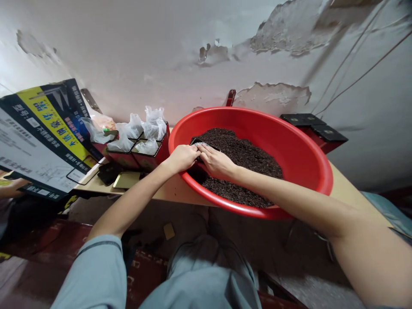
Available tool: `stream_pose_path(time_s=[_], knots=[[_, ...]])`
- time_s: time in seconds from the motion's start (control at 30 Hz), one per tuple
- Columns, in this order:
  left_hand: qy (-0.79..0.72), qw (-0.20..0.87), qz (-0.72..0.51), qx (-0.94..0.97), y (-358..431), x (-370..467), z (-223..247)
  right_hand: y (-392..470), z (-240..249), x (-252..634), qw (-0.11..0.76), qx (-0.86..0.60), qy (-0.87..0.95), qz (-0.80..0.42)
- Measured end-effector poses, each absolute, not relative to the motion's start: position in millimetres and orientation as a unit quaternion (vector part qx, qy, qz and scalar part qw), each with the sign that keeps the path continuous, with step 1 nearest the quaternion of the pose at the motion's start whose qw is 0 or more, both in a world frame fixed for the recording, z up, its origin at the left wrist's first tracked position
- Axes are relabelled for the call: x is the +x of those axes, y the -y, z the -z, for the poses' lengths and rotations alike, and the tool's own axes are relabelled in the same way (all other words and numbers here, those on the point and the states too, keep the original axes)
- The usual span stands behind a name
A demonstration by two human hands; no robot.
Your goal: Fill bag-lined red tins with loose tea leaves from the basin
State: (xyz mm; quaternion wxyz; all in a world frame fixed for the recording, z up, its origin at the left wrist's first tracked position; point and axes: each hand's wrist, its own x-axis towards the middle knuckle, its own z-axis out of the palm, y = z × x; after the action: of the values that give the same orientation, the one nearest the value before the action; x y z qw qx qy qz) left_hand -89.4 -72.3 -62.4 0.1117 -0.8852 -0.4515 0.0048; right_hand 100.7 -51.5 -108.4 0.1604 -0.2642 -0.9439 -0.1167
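Observation:
A wide red plastic basin holds a heap of dark, loose, tea-like leaves. At its near left side stands a box with a dark rim, mostly covered by my hands. A bit of clear plastic bag shows at the box's mouth. My left hand reaches over the basin's rim, its fingers closed at the bag. From the other side my right hand meets it, fingers pressed together on the same bag. The fingertips touch, and they hide most of the bag.
Left of the basin, several red boxes with dark rims hold clear plastic bags. Near the table edge lies a gold lid. A printed carton stands far left, beside another person's hand. Dark-lidded boxes sit behind right.

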Motion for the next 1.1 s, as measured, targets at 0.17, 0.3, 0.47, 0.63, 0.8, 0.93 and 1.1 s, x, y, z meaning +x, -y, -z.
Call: stream_pose_path(time_s=[0.17, 0.3, 0.47, 0.63, 0.8, 0.93, 1.1], knots=[[0.492, 0.084, 0.026, -0.866, 85.3, -90.8, 59.3, 49.7, 117.3, 106.9, 0.169, -0.267, 0.945, 0.085], [0.469, 0.027, 0.255, -0.845, 115.1, -122.0, 80.5, 54.2, 118.3, 109.9, 0.173, -0.257, 0.946, 0.099], [0.629, 0.129, 0.468, -0.607, 175.2, -200.1, 154.7, 51.0, 127.6, 114.6, 0.2, -0.215, 0.946, 0.137], [0.832, 0.026, 0.251, -0.494, 214.4, -284.1, 230.4, 49.3, 136.2, 115.5, 0.232, -0.166, 0.948, 0.142], [0.81, 0.016, 0.126, -0.572, 212.7, -317.3, 243.2, 55.1, 136.9, 114.2, 0.239, -0.157, 0.954, 0.088], [0.782, 0.054, 0.094, -0.614, 211.9, -318.3, 208.1, 53.8, 138.5, 113.3, 0.263, -0.162, 0.948, 0.072], [0.701, 0.156, 0.319, -0.619, 223.7, -269.5, 119.4, 55.2, 134.0, 113.8, 0.216, -0.202, 0.948, 0.119]])
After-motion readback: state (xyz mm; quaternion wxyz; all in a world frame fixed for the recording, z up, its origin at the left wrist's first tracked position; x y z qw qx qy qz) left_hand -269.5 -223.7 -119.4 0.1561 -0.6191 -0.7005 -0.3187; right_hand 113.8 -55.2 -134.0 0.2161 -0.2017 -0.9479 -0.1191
